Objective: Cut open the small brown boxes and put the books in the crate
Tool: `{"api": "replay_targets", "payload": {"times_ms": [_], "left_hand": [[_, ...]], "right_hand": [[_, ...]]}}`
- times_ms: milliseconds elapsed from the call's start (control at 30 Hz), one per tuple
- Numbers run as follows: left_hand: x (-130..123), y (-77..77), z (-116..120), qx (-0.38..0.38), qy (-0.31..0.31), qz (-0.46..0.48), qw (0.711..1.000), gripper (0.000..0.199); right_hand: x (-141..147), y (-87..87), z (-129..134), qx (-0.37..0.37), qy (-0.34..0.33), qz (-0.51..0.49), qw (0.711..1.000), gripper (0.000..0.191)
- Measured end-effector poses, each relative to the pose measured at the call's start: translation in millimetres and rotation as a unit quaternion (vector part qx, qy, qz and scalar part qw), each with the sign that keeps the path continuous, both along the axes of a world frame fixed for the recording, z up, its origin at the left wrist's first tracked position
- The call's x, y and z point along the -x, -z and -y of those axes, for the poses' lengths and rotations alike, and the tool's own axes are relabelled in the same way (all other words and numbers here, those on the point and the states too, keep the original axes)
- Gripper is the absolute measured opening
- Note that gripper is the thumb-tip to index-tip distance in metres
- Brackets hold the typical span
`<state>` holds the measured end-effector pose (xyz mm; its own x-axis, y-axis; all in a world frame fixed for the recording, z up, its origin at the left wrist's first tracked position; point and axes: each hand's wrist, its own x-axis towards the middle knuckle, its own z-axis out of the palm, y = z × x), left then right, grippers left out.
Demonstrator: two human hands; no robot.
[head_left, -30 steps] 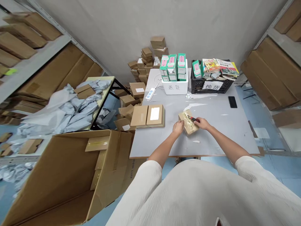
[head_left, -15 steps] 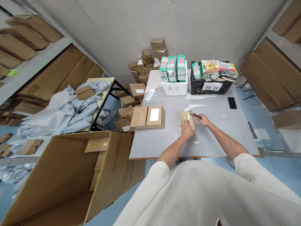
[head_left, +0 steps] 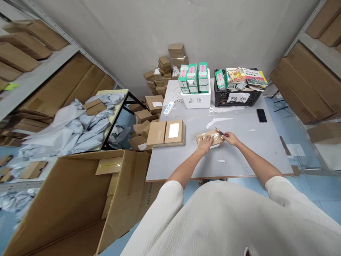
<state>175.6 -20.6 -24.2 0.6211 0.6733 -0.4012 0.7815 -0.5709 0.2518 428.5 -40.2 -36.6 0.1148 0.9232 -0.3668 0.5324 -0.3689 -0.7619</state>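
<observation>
Left hand point(head_left: 205, 145) flat on parcel point(head_left: 210, 138)

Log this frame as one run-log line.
left hand: pressing on taped parcel | right hand: holding red-handled cutter at parcel edge | table

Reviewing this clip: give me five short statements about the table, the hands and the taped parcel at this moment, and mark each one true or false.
1. The left hand rests on the taped parcel. True.
2. The right hand holds a red-handled cutter at the parcel's right end. True.
3. The black phone lies on top of the parcel. False: it lies on the table, off to the right.
4. The white bin holds green boxes. True.
5. The black crate stands on the floor. False: it stands at the table's far edge.
</observation>
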Motion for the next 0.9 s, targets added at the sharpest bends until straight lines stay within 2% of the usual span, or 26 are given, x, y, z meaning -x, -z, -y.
{"api": "replay_targets", "payload": {"times_ms": [100, 233, 333, 433, 533, 767, 900], "left_hand": [[-0.8, 0.4, 0.1, -0.023, 0.006, 0.005, 1.0, 0.1], [-1.7, -0.3, 3.5, -0.062, 0.022, -0.014, 0.998, 0.098], [-4.8, -2.6, 8.2, -0.072, 0.001, 0.003, 0.997, 0.078], [-12.1, -6.8, 11.9, -0.045, -0.009, 0.035, 0.998, 0.058], [-20.2, -11.0, 12.0, -0.026, -0.011, 0.044, 0.999, 0.051], [-27.4, -13.4, 6.6, -0.024, -0.022, 0.036, 0.999, 0.058], [-24.9, -12.9, 8.9, -0.033, -0.012, 0.039, 0.999, 0.055]], "right_hand": [[1.5, 0.4, 7.3, 0.016, 0.009, -0.048, 0.999, 0.02], [7.6, -1.1, 17.5, 0.066, 0.004, -0.123, 0.99, 0.017], [7.6, -5.9, 23.3, 0.077, -0.014, -0.146, 0.986, 0.02], [-2.2, -14.3, 26.1, 0.065, -0.031, -0.113, 0.991, 0.023], [-18.8, -23.9, 28.0, 0.075, -0.042, -0.045, 0.995, 0.025], [-51.9, -40.4, 39.1, 0.103, -0.078, -0.016, 0.992, 0.029], [-60.0, -46.5, 40.1, 0.074, -0.132, 0.035, 0.988, 0.025]]}}
